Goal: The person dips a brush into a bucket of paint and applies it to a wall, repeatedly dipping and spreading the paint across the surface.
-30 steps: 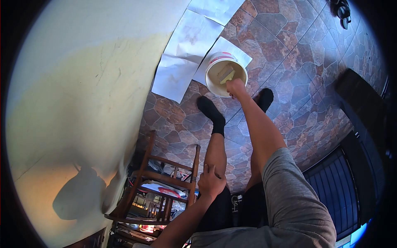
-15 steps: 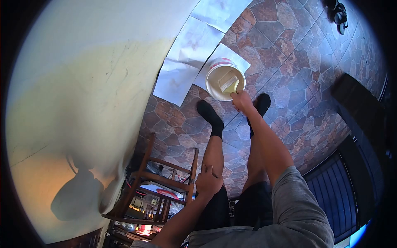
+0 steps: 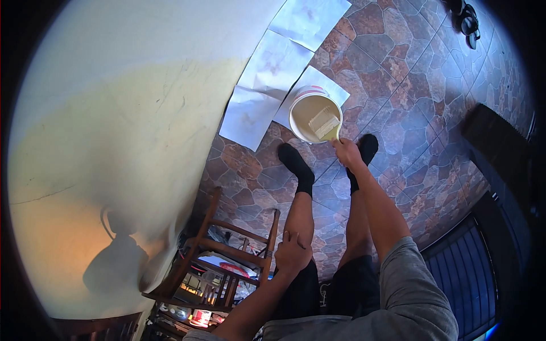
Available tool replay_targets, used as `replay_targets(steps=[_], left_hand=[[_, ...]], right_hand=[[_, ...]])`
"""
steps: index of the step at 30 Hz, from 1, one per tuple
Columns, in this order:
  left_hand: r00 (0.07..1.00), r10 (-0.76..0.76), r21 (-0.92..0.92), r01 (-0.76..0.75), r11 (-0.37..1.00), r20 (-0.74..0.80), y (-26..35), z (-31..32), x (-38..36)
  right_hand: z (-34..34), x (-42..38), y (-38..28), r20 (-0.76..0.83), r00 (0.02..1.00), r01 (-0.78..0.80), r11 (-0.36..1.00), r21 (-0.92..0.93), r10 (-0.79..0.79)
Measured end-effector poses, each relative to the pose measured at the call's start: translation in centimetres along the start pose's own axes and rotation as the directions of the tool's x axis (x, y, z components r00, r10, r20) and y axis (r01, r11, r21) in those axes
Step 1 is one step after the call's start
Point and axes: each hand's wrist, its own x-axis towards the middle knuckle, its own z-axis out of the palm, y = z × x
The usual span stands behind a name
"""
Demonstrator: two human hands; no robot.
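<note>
My right hand (image 3: pixel 347 152) grips the handle of a wide paintbrush (image 3: pixel 324 123). The brush's pale bristles are inside a white bucket (image 3: pixel 303 109), against its inner wall. Light-coloured paint coats the inside of the bucket, which stands between sheets of paper and my feet. My left hand (image 3: pixel 292 253) rests on my left leg just below the knee, its fingers lying over the shin and holding no object.
White paper sheets (image 3: pixel 250 116) cover the stone-patterned floor (image 3: pixel 387 85) along the partly painted wall (image 3: pixel 131 136). A wooden chair (image 3: pixel 236 250) stands at lower left, beside cluttered shelves. Dark sandals (image 3: pixel 470 25) lie at far right; dark furniture (image 3: pixel 460 267) is at lower right.
The brush has shifted slightly inside the bucket with my right hand. The whole view has moved a little, so most things appear lower and further right. My left hand stays on the leg.
</note>
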Motion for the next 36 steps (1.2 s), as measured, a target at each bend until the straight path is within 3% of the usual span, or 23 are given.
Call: replay_targets(steps=[2, 5, 7, 13, 23, 29, 31, 34, 36], left_hand=[[1.000, -0.010, 0.010, 0.010, 1.000, -0.007, 0.4, 0.1, -0.3], [1.000, -0.013, 0.007, 0.013, 1.000, -0.023, 0.4, 0.3, -0.3], [0.999, -0.005, -0.004, 0.005, 1.000, -0.034, 0.5, 0.6, -0.4], [0.999, 0.004, 0.019, -0.003, 1.000, -0.034, 0.8, 0.7, -0.7], [0.999, -0.037, 0.024, 0.037, 0.999, -0.016, 1.2, 0.8, -0.6], [0.999, -0.035, 0.002, 0.035, 0.999, -0.013, 0.9, 0.7, -0.6], [1.000, -0.025, -0.012, 0.025, 1.000, 0.019, 0.7, 0.8, -0.6], [1.000, 0.008, 0.050, -0.007, 0.999, -0.011, -0.2, 1.9, -0.3], [0.977, 0.118, 0.012, -0.118, 0.993, -0.180, -0.7, 2.7, -0.1]], right_hand=[[-0.3, -0.2, 0.1, -0.026, 0.999, 0.030, 0.999, -0.045, -0.031], [-0.5, 0.0, 0.4, 0.058, 0.998, -0.039, 0.999, 0.038, 0.037], [-0.4, 0.1, 0.9, -0.033, 0.995, 0.089, 0.990, -0.112, -0.093], [-1.5, -0.2, -0.1, -0.016, 0.990, 0.139, 0.983, -0.116, -0.142], [-2.0, -0.3, -0.4, 0.027, 0.997, 0.073, 0.991, -0.110, -0.071], [-1.8, -0.1, 0.5, -0.012, 0.985, 0.168, 0.981, -0.095, -0.170], [-2.1, -0.2, 0.5, 0.027, 0.995, 0.096, 0.985, -0.142, -0.093], [-2.2, -0.8, -0.3, 0.024, 0.990, 0.140, 0.986, -0.088, -0.138], [-2.0, -0.3, 0.4, 0.030, 0.991, 0.133, 0.984, -0.118, -0.131]])
